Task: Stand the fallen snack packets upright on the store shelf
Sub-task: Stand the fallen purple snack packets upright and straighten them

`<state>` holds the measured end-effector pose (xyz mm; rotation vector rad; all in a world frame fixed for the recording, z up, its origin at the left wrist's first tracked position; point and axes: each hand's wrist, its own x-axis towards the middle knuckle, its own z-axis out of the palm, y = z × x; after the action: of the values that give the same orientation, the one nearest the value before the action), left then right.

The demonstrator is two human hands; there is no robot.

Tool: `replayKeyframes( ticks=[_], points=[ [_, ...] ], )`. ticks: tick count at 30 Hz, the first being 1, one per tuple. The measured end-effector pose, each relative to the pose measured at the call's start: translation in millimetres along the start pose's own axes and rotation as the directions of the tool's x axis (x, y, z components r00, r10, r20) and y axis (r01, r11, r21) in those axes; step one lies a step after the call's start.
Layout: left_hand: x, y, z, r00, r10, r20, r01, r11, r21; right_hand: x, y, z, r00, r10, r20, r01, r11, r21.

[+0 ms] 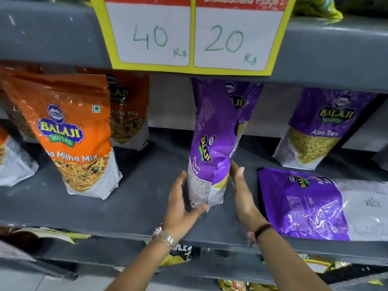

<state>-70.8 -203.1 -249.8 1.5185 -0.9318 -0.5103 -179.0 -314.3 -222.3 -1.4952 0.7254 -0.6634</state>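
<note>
A purple Aloo Sev packet (212,141) stands upright and edge-on in the middle of the grey shelf (147,185). My left hand (182,198) cups its lower left side, thumb at the base. My right hand (241,185) presses flat against its lower right side. Another purple packet (247,97) stands right behind it, mostly hidden. To the right, a purple Aloo Sev packet (310,204) lies flat on its face near the shelf's front edge. Behind that one, a further purple packet (321,127) leans upright against the back wall.
Orange Mitha Mix packets stand at the left, one in front (73,133) and one behind (128,114). A yellow price card (189,36) hangs from the shelf above. Bare shelf lies between the orange packets and my hands. More packets (178,257) sit on the shelf below.
</note>
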Motion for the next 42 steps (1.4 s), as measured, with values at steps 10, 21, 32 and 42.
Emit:
replayKeyframes(
  ticks=[10,21,32,42],
  points=[
    [42,-6,-44,0.995,-0.068,-0.069,0.067,0.998,-0.008,-47,19,21,0.965,-0.113,-0.237,0.128,0.991,0.049],
    [44,-10,-25,0.997,-0.07,0.019,0.071,0.997,-0.026,6,15,-11,0.98,-0.194,-0.045,0.183,0.965,-0.186],
    [18,2,-19,0.95,0.208,-0.231,-0.133,0.943,0.304,-3,-7,-17,0.955,-0.246,-0.165,0.184,0.93,-0.319],
    [-26,38,113,0.817,-0.417,0.398,0.312,0.901,0.303,-19,-53,-221,0.971,-0.184,-0.154,0.041,0.76,-0.649]
  ],
)
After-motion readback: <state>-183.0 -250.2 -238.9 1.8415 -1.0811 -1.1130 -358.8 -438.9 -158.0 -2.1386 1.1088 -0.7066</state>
